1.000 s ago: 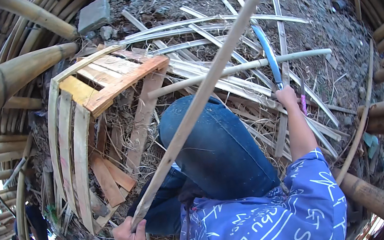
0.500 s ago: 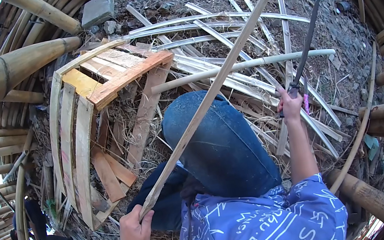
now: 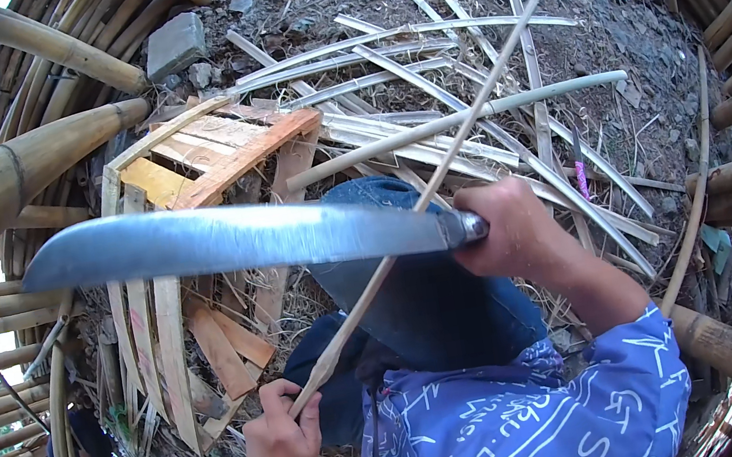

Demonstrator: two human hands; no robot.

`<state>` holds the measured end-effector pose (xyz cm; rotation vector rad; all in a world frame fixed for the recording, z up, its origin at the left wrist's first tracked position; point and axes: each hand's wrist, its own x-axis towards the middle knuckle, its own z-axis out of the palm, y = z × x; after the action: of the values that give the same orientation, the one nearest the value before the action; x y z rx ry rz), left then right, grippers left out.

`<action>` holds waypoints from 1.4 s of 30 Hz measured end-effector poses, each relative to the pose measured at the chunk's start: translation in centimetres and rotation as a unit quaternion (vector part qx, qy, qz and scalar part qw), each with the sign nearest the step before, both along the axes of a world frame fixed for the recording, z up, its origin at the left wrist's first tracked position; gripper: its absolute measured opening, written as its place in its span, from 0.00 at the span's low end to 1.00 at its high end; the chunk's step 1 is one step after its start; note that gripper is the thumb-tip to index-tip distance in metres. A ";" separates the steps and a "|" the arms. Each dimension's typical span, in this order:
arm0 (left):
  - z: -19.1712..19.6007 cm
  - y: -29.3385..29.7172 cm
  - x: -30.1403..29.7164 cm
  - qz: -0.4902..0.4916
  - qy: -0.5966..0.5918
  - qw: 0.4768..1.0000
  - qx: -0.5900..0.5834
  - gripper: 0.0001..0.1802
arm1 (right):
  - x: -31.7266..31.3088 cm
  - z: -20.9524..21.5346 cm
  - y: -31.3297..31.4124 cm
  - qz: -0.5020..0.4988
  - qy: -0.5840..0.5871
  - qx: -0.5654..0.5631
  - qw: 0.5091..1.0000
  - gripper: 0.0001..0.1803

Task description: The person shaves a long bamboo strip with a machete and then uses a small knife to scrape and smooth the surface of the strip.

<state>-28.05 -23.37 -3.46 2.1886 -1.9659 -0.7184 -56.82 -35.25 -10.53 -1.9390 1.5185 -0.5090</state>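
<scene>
My right hand (image 3: 507,223) is closed round the handle of a machete (image 3: 233,237). Its broad steel blade points left and crosses above my bent knee, close to the camera. Beneath the blade runs a long thin bamboo strip (image 3: 489,86), slanting from lower left to upper right. My left hand (image 3: 280,433) pinches the strip's near end between thumb and fingers. The blade hides part of my jeans-clad knee (image 3: 426,305) and part of the strip's surroundings. Whether blade and strip touch, I cannot tell.
A slatted wooden crate (image 3: 255,160) stands at left beside loose boards. Split bamboo strips (image 3: 411,30) and a pale pole (image 3: 464,119) lie over dirt and shavings. Thick bamboo poles (image 3: 31,167) frame the left side. A grey block (image 3: 174,45) sits behind; a person (image 3: 95,453) is far left.
My right hand has swung inward from the right with the machete, turning its blade from pointing away to pointing left. The strip's far end has dropped lower, and my left hand has shifted slightly right.
</scene>
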 end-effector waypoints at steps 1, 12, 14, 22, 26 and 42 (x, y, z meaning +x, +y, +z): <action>0.2 0.2 -0.2 -0.012 -0.028 0.999 -0.019 0.12 | -0.1 0.1 -0.2 0.000 0.002 0.005 1.000 0.11; 1.3 0.0 0.4 -0.120 -0.061 0.990 -0.030 0.12 | -2.1 -2.0 -1.9 -0.063 0.054 0.052 0.995 0.12; 1.2 0.2 0.5 -0.117 -0.061 0.991 -0.036 0.12 | -2.2 -2.1 -2.0 -0.065 0.062 0.053 0.995 0.11; 3.0 1.2 1.2 -0.070 -0.077 0.994 -0.028 0.11 | -10.5 -6.3 -4.2 -0.239 0.080 0.043 0.967 0.07; 3.3 0.2 1.1 -0.084 -0.047 0.995 -0.007 0.09 | -9.7 -6.1 -3.3 -0.261 0.020 -0.007 0.965 0.08; 1.1 -1.1 -0.3 0.007 0.050 0.994 0.095 0.15 | -1.2 -2.2 0.7 -0.069 -0.123 -0.099 0.985 0.12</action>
<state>-28.39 -24.50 -2.41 2.2165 -1.9021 -1.0328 -57.98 -34.55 -12.77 -1.8427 1.4937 -0.9549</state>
